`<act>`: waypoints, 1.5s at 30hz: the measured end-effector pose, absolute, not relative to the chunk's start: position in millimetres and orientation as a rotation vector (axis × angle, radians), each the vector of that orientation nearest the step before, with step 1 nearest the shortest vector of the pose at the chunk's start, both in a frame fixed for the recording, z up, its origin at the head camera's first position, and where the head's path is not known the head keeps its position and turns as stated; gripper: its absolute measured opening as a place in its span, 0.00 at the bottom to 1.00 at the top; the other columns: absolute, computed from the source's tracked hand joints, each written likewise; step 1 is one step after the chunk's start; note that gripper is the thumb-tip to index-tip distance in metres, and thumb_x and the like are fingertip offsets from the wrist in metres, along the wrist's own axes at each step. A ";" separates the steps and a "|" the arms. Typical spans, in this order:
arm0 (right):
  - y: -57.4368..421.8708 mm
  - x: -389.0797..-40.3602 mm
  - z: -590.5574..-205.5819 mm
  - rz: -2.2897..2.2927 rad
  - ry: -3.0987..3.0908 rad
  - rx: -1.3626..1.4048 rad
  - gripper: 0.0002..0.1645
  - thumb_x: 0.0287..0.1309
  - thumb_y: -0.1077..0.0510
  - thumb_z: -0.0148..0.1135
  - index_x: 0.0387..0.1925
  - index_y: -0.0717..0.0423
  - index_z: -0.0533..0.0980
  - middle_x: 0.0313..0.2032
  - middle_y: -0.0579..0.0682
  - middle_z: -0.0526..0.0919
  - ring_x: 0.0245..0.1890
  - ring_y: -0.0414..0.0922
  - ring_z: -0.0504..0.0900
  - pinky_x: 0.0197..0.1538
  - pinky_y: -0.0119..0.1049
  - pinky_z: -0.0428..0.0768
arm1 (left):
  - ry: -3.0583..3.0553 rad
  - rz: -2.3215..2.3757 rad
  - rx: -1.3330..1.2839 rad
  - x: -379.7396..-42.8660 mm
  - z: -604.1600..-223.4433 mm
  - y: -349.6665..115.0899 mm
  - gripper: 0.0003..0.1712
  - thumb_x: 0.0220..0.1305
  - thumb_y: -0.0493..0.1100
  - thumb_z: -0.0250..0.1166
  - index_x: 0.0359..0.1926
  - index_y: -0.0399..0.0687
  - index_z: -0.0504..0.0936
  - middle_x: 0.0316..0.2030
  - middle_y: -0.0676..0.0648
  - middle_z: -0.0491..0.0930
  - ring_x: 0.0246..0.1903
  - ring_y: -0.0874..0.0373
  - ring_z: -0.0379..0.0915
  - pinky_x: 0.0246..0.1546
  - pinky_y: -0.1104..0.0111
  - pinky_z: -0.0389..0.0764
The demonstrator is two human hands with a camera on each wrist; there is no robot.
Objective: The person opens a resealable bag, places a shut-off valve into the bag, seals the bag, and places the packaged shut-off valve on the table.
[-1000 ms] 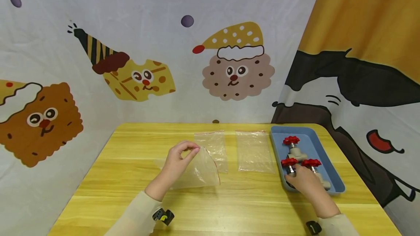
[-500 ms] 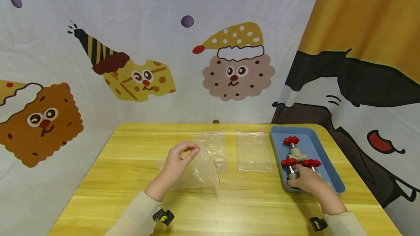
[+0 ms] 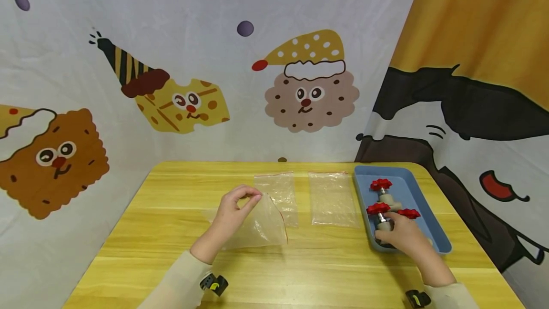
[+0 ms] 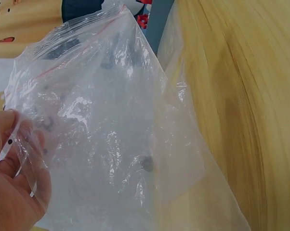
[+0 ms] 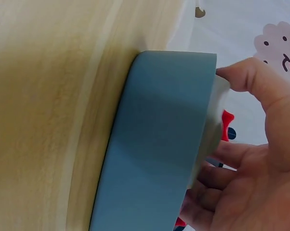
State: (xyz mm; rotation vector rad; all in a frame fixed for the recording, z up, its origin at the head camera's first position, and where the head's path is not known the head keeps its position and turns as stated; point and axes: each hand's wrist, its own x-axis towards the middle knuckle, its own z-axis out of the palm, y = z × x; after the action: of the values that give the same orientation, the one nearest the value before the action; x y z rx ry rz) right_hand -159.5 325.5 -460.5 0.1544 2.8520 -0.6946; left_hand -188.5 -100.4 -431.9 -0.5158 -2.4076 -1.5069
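My left hand point(image 3: 233, 211) pinches the edge of a clear zip bag point(image 3: 261, 225) with a red seal line and holds it raised over the table. In the left wrist view the bag point(image 4: 101, 125) fills the middle, fingers and thumb on its left edge. At the right, my right hand point(image 3: 403, 233) reaches into a blue tray point(image 3: 407, 175) and grips the beige body of a valve with a red handwheel point(image 3: 378, 208). In the right wrist view, thumb and fingers lie around that beige valve body point(image 5: 215, 120) behind the tray wall. The hand partly hides the valve with a red wheel point(image 3: 409, 213) beside it.
Another red-wheeled valve point(image 3: 386, 199) lies farther back in the tray. Two flat clear zip bags lie on the wooden table point(image 3: 180, 190): one bag point(image 3: 280, 192) behind the raised one, another bag point(image 3: 332, 199) left of the tray. A printed cloth point(image 3: 193, 23) hangs behind the table.
My right hand has shifted slightly right and its grip on the near-left valve has settled, the valve tilting a little. My left hand and its bag stay in place.
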 end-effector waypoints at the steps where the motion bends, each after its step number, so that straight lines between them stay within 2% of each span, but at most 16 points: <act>1: 325.2 -159.1 -459.5 -0.710 2.856 0.163 0.44 0.46 0.47 0.67 0.59 0.70 0.66 0.42 0.64 0.80 0.31 0.49 0.76 0.30 0.43 0.77 | -2.413 -1.503 -0.510 -188.8 -432.0 -100.0 0.04 0.61 0.40 0.64 0.37 0.47 0.83 0.37 0.51 0.82 0.41 0.58 0.76 0.47 0.65 0.78; 5: 323.8 -157.4 -456.5 -0.791 2.866 0.192 0.43 0.48 0.48 0.65 0.61 0.69 0.65 0.44 0.66 0.78 0.30 0.48 0.75 0.27 0.38 0.75 | -2.422 -1.490 -0.503 -188.6 -431.7 -99.2 0.04 0.61 0.37 0.64 0.38 0.43 0.83 0.37 0.47 0.82 0.41 0.54 0.77 0.48 0.64 0.78; 11: 320.4 -155.2 -452.7 -0.908 2.885 0.219 0.42 0.51 0.49 0.65 0.63 0.66 0.63 0.43 0.67 0.77 0.28 0.49 0.74 0.24 0.37 0.75 | -2.404 -1.520 -0.528 -188.2 -430.9 -101.9 0.05 0.62 0.44 0.64 0.38 0.50 0.84 0.38 0.53 0.82 0.41 0.59 0.76 0.48 0.66 0.77; 19: 315.3 -152.5 -445.1 -1.015 2.904 0.212 0.43 0.53 0.46 0.66 0.63 0.65 0.62 0.48 0.70 0.74 0.36 0.53 0.76 0.27 0.36 0.76 | -2.386 -1.525 -0.563 -187.8 -431.0 -104.0 0.06 0.63 0.48 0.63 0.37 0.54 0.83 0.37 0.56 0.82 0.40 0.62 0.76 0.47 0.68 0.78; 24: 310.5 -149.9 -439.3 -1.150 2.813 0.242 0.46 0.54 0.43 0.65 0.66 0.62 0.59 0.53 0.69 0.70 0.44 0.56 0.74 0.31 0.35 0.76 | -2.392 -1.524 -0.555 -187.7 -429.8 -104.0 0.06 0.63 0.48 0.63 0.37 0.54 0.84 0.37 0.56 0.81 0.40 0.62 0.76 0.47 0.65 0.78; 29: 303.0 -147.7 -435.7 -1.317 2.750 0.220 0.45 0.55 0.47 0.66 0.67 0.61 0.58 0.58 0.66 0.67 0.50 0.58 0.71 0.36 0.35 0.77 | -2.393 -1.533 -0.550 -187.4 -429.1 -103.6 0.06 0.63 0.47 0.63 0.36 0.54 0.84 0.37 0.56 0.81 0.40 0.62 0.75 0.48 0.55 0.78; 33: 295.4 -147.1 -433.8 -1.439 2.666 0.211 0.45 0.56 0.49 0.66 0.68 0.60 0.56 0.60 0.64 0.63 0.52 0.57 0.69 0.39 0.35 0.78 | -2.396 -1.535 -0.545 -187.5 -429.6 -103.4 0.06 0.62 0.47 0.63 0.36 0.53 0.84 0.37 0.55 0.82 0.41 0.61 0.76 0.48 0.54 0.77; 40: 282.9 -147.5 -433.1 -1.590 2.492 0.208 0.45 0.57 0.51 0.66 0.69 0.59 0.53 0.62 0.61 0.59 0.53 0.54 0.67 0.43 0.35 0.78 | -2.389 -1.533 -0.538 -185.3 -427.1 -101.3 0.05 0.62 0.45 0.64 0.37 0.51 0.84 0.37 0.54 0.82 0.40 0.60 0.76 0.48 0.57 0.78; 45: 276.1 -146.6 -433.0 -1.588 2.439 0.187 0.48 0.54 0.49 0.68 0.69 0.57 0.54 0.68 0.61 0.53 0.63 0.59 0.58 0.57 0.50 0.71 | -2.405 -1.527 -0.525 -184.7 -426.6 -100.8 0.05 0.62 0.44 0.64 0.37 0.51 0.84 0.37 0.54 0.82 0.41 0.60 0.76 0.48 0.63 0.78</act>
State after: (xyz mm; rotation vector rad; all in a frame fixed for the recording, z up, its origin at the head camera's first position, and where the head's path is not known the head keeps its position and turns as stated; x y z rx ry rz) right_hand -146.6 276.1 -433.0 0.1867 2.4393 -1.5879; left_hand -184.7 -100.8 -426.6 -0.5253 -2.4053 -1.5269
